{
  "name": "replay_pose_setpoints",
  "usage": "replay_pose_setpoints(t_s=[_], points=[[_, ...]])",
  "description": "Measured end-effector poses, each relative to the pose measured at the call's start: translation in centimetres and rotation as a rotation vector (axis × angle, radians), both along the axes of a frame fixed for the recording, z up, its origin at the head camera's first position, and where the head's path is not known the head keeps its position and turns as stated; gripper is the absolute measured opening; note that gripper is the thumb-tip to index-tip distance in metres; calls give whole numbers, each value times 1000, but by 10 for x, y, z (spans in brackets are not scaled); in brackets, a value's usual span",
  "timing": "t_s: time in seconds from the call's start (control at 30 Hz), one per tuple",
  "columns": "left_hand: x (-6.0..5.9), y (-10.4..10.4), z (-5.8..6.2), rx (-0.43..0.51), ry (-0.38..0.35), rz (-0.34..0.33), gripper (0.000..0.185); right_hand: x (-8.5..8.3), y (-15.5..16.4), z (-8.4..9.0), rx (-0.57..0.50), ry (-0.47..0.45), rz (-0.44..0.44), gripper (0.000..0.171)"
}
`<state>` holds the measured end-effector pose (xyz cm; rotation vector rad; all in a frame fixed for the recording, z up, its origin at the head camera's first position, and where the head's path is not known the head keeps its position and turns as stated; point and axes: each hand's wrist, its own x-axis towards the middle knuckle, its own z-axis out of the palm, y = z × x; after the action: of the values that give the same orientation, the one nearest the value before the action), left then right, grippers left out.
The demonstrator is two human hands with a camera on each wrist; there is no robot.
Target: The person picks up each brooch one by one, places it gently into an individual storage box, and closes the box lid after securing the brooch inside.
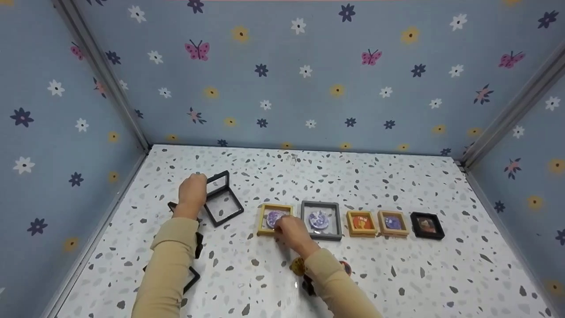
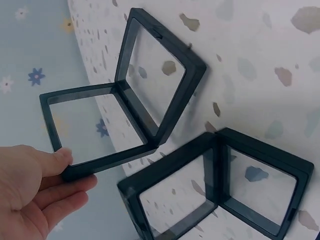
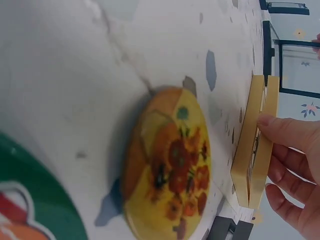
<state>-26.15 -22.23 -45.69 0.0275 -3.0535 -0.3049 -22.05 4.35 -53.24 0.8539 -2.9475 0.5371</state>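
Note:
My left hand (image 1: 192, 194) pinches the edge of one panel of a black hinged display frame (image 2: 132, 112), which stands spread apart with clear film in both halves. Another black hinged frame (image 2: 216, 172) is beside it, partly hidden by my left arm in the head view. My right hand (image 1: 292, 232) grips the near edge of a yellow display frame (image 1: 276, 206), thumb over its side and fingers curled at its outer face. Inside lies a purple patterned disc (image 1: 273, 217). In the right wrist view a narrow gap shows between the yellow frame's two halves.
A grey frame (image 1: 338, 221) with a purple-white disc, and small orange (image 1: 363, 234), tan (image 1: 394, 232) and black (image 1: 428, 237) frames stand in a row rightward. A sunflower-patterned badge (image 3: 172, 165) and a green-edged badge (image 3: 35, 200) lie near my right wrist. Patterned walls (image 1: 282, 88) enclose the table.

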Motion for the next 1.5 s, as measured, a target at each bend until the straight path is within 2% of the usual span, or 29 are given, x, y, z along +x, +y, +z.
replay_pose_setpoints(t_s=[0.3, 0.57, 0.97, 1.27, 1.5], points=[[9, 20, 10, 31, 63, -6, 6, -4, 5, -3, -7, 36, -17, 6], [25, 32, 11, 41, 117, -5, 6, -3, 8, -5, -21, 16, -16, 6], [57, 40, 19, 95, 86, 25, 8, 6, 17, 0, -139, 60, -5, 17], [88, 37, 14, 171, 154, 47, 10, 14, 31, 13, -213, 53, 52, 20], [107, 37, 4, 238, 165, 60, 9, 21, 49, 22, -227, 28, 73, 16]])
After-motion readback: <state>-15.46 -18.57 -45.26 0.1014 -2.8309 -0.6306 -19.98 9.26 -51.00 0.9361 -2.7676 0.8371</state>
